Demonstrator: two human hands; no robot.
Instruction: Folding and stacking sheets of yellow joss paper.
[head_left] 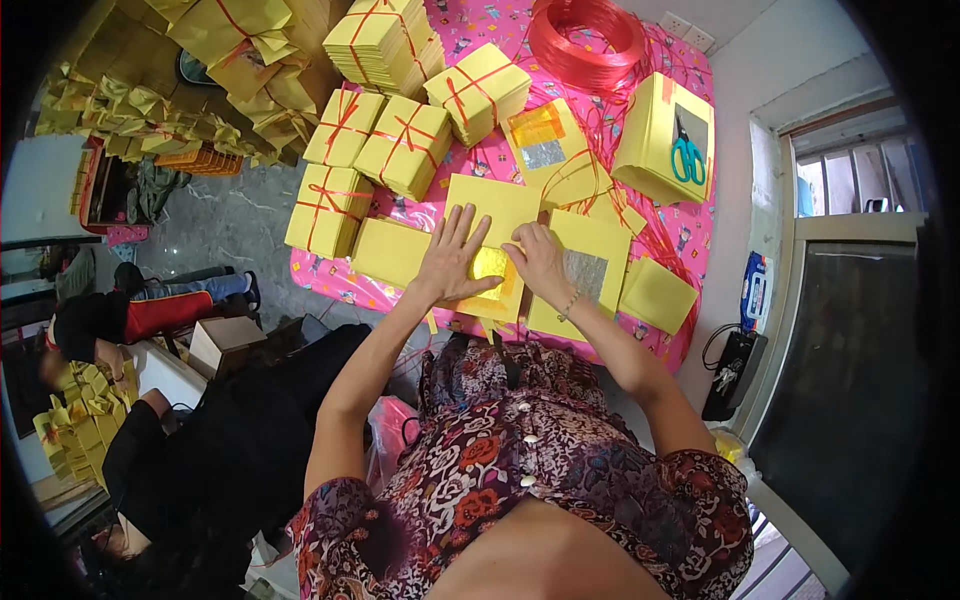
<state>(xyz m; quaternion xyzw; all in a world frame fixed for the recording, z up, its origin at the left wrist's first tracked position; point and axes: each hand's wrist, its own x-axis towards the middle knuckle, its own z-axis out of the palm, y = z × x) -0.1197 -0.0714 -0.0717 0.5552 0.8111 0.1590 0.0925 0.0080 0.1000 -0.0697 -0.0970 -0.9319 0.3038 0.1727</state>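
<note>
My left hand (455, 262) lies flat, fingers stretched, on a yellow paper sheet (508, 205) with a shiny gold foil square (490, 264) and an orange border. Close by on the right, my right hand (541, 258) has its fingers curled together at the edge of the gold foil sheet; whatever they pinch is hidden under them. Under my right wrist lies yellow paper with a silver foil patch (584, 274). A plain yellow stack (395, 250) sits left of my left hand, and another small yellow stack (658, 296) lies to the right.
Bundles of yellow paper (405, 147) tied with red string stand at the table's left and back. A coil of red plastic string (588, 42) lies at the back. Teal-handled scissors (687, 160) rest on a tall stack. A person in black (215, 450) handles yellow paper at left.
</note>
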